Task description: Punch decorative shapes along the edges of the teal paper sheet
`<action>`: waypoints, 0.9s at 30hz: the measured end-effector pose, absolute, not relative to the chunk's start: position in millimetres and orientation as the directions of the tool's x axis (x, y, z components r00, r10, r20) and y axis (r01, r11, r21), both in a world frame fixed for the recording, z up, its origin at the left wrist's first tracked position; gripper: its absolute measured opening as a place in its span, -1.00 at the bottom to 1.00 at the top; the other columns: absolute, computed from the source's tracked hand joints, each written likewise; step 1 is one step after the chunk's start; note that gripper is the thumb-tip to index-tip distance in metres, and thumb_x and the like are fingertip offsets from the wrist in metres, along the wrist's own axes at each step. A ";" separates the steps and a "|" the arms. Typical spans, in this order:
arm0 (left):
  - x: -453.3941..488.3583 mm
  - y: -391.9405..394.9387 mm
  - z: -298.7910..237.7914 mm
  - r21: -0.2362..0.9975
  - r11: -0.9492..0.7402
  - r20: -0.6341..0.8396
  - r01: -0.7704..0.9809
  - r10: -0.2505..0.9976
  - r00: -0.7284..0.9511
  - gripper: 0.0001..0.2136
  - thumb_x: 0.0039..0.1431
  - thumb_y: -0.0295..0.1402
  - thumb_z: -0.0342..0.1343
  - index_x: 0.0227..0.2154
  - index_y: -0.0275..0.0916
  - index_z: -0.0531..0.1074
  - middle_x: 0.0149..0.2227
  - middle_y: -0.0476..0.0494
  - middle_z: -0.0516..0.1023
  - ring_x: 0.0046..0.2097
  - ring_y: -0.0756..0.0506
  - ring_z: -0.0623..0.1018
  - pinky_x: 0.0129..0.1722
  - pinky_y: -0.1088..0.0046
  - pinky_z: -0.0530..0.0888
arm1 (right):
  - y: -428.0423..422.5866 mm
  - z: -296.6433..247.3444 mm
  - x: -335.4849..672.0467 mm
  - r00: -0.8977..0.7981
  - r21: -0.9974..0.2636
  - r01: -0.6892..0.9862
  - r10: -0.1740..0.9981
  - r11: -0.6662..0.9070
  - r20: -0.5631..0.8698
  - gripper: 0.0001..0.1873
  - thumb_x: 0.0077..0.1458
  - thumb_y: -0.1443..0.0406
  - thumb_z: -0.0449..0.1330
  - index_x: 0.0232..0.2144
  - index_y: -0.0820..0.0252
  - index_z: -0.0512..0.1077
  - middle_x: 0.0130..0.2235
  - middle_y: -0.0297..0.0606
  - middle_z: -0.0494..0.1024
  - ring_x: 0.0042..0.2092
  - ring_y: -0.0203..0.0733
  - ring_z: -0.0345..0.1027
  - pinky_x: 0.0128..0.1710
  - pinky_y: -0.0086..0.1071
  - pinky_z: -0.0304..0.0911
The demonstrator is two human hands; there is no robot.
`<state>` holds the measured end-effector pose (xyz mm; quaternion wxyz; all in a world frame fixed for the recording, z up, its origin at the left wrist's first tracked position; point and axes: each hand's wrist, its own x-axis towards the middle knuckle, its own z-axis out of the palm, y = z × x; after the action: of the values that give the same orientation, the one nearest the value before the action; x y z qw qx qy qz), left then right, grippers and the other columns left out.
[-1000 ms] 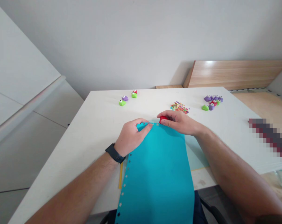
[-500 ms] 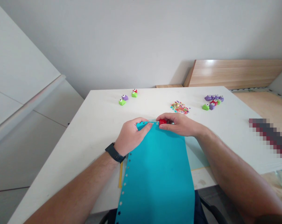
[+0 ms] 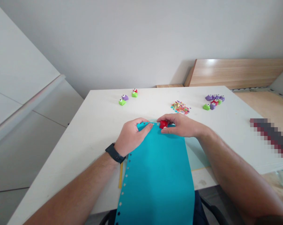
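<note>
Right grip (image 3: pixel 181 126) around punch (image 3: pixel 163 124) at sheet (image 3: pixel 159 168) edge

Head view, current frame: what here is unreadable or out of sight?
- Punch: mostly covered by the right hand; its cutting shape is hidden.
- Sheet: near end cut off by the bottom edge; far corner under the left hand.
- Pixelated patch: blurred out, contents unknown.
- Confetti: pieces too small to tell shapes.
- Yellow strip: mostly hidden by sheet and wrist.

hands (image 3: pixel 155 129) pinch red punch (image 3: pixel 163 124) on teal sheet (image 3: pixel 159 168)
</note>
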<state>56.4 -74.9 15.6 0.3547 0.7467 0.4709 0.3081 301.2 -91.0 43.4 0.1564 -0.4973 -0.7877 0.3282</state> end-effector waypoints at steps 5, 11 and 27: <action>56.6 -75.9 16.5 0.818 -0.311 0.128 0.485 0.919 0.373 -0.72 0.24 -0.06 0.14 -0.28 -0.14 0.60 -0.30 0.02 0.66 -0.28 -0.09 0.58 -0.28 0.43 0.41 | -90.7 40.7 298.5 -0.460 -0.683 0.665 0.886 0.301 -0.057 -0.62 0.16 0.05 0.26 -0.05 0.10 0.52 -0.22 -0.33 0.59 -0.23 -0.24 0.41 -0.23 -0.39 0.25; 56.7 -75.9 16.5 0.808 -0.316 0.132 0.498 0.919 0.370 -0.69 0.24 -0.04 0.13 -0.27 -0.16 0.60 -0.27 -0.02 0.67 -0.27 -0.11 0.58 -0.28 0.42 0.42 | -90.1 38.7 296.8 -0.466 -0.692 0.638 0.885 0.336 -0.001 -0.64 0.17 0.06 0.24 -0.09 0.15 0.52 -0.21 -0.28 0.60 -0.22 -0.22 0.41 -0.20 -0.38 0.25; 57.2 -75.9 15.5 0.810 -0.323 0.140 0.489 0.917 0.373 -0.72 0.24 -0.06 0.14 -0.29 -0.14 0.60 -0.26 0.00 0.67 -0.22 -0.12 0.59 -0.23 0.42 0.43 | -90.1 33.8 293.7 -0.452 -0.684 0.650 0.892 0.331 0.002 -0.69 0.18 0.09 0.24 -0.15 0.18 0.52 -0.23 -0.27 0.59 -0.24 -0.23 0.39 -0.21 -0.40 0.22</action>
<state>57.2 -75.9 15.5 0.3467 0.7526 0.4672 0.3085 293.7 -90.1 33.8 0.1935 -0.4863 -0.7925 0.3131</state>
